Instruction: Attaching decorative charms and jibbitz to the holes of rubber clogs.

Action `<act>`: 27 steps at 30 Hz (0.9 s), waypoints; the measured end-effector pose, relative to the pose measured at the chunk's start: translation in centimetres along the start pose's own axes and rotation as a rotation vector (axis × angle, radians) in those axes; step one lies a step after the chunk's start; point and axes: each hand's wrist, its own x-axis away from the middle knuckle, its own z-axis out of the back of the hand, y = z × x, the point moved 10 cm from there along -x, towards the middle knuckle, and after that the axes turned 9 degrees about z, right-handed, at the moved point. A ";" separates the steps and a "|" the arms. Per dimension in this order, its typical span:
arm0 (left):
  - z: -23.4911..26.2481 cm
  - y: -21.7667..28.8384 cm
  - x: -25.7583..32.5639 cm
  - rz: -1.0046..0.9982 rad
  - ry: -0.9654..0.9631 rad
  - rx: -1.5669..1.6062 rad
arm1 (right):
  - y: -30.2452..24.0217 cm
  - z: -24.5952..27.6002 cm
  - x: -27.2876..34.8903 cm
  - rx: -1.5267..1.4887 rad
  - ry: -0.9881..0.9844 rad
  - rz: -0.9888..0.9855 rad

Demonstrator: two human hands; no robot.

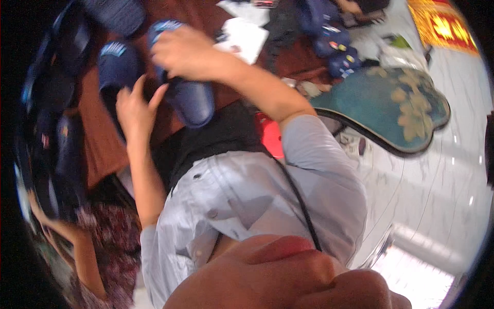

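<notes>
Two dark blue slippers lie side by side on a brown cloth surface, toes away from me. My right hand (185,55) rests over the front of the right slipper (191,103), fingers curled at its strap and covering most of it. The heel part sticks out toward me below my wrist. Beside the left slipper (118,64), whose strap carries light blue print, is my left hand (136,105). Its thumb and a finger stretch apart, and it covers part of that slipper's footbed.
More dark slippers (67,144) line the left edge of the brown cloth (100,154). White papers (243,38) and several blue items (342,62) lie beyond my right arm. A green leaf-patterned cushion (381,108) is at right. Another person's arm (85,252) shows lower left.
</notes>
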 end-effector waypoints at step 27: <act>-2.3 -1.2 -2.1 -0.050 0.007 -0.110 | -0.5 0.6 0.4 0.295 0.472 -0.122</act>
